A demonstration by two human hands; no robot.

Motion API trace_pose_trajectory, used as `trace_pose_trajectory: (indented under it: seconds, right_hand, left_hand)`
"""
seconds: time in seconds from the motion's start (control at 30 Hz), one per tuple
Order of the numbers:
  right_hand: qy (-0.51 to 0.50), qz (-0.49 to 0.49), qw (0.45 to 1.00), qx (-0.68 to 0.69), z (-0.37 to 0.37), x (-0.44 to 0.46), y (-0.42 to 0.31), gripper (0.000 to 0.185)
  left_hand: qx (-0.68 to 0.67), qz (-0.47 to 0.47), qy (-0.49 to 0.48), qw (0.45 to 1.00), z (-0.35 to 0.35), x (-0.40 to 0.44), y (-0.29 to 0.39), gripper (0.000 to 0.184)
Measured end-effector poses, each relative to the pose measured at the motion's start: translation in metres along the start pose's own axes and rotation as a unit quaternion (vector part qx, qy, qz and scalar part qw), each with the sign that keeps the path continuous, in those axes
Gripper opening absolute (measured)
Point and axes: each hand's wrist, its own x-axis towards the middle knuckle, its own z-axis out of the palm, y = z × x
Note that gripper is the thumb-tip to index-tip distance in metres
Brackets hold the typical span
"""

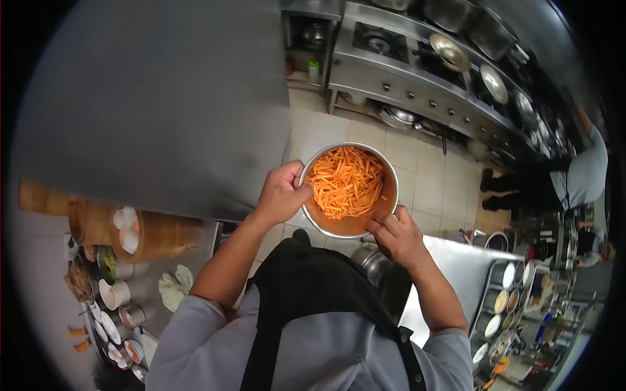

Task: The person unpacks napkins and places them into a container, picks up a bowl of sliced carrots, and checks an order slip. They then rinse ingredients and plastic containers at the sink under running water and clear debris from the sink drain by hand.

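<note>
In front of the apron (313, 280), the left hand (282, 193) and right hand (395, 236) are gripping the pot (349, 227) by its rim. Inside, orange strips (345, 181) are lying heaped; either hand slipping or dipping would be risking a spill onto the floor (407, 146), short of the stove (372, 75).

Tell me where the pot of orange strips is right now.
In the head view, the pot is just right of centre, its rim held by the left hand and the right hand, just beyond the black apron.
</note>
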Motion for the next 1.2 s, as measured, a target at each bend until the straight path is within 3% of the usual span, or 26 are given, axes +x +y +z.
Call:
trace_pose_trajectory:
  seconds: [0.13,0.23,0.4,0.67,0.77,0.83,1.03,1.1,1.13,1.2]
  right_hand:
    - [-0.03,-0.056,0.998,0.017,0.009,0.063,0.039,0.027]
    - [-0.087,-0.089,0.991,0.04,0.01,0.104,0.071,0.031]
    - [-0.091,-0.233,0.967,0.051,0.031,0.157,0.139,0.03]
    - [-0.117,-0.393,0.902,0.132,0.068,0.277,0.263,0.011]
    - [-0.132,-0.459,0.857,0.195,0.089,0.32,0.283,0.013]
    - [-0.131,-0.492,0.825,0.245,0.107,0.341,0.286,0.029]
    - [-0.202,-0.603,0.711,0.301,0.145,0.392,0.284,0.033]
    - [-0.216,-0.613,0.692,0.313,0.158,0.399,0.278,0.032]
    - [-0.243,-0.617,0.673,0.328,0.162,0.395,0.274,0.031]
    - [-0.276,-0.609,0.668,0.328,0.174,0.395,0.285,0.028]
  left_hand:
    - [-0.071,0.022,0.104,0.992,-0.014,0.02,0.004,0.015]
    - [-0.224,-0.002,0.172,0.959,-0.019,0.035,-0.001,0.011]
    - [-0.07,0.009,0.256,0.964,-0.017,0.058,-0.007,0.023]
    - [-0.049,0.001,0.402,0.914,0.007,0.148,-0.014,0.017]
    - [-0.043,-0.079,0.481,0.872,0.021,0.163,-0.017,0.009]
    - [-0.021,-0.074,0.525,0.848,0.029,0.166,-0.027,0.015]
    - [-0.095,-0.096,0.65,0.748,0.069,0.169,-0.056,0.03]
    - [-0.118,-0.16,0.662,0.722,0.081,0.163,-0.057,0.028]
    - [-0.137,-0.125,0.706,0.683,0.092,0.161,-0.056,0.027]
    - [-0.08,-0.144,0.733,0.66,0.114,0.134,-0.082,0.027]
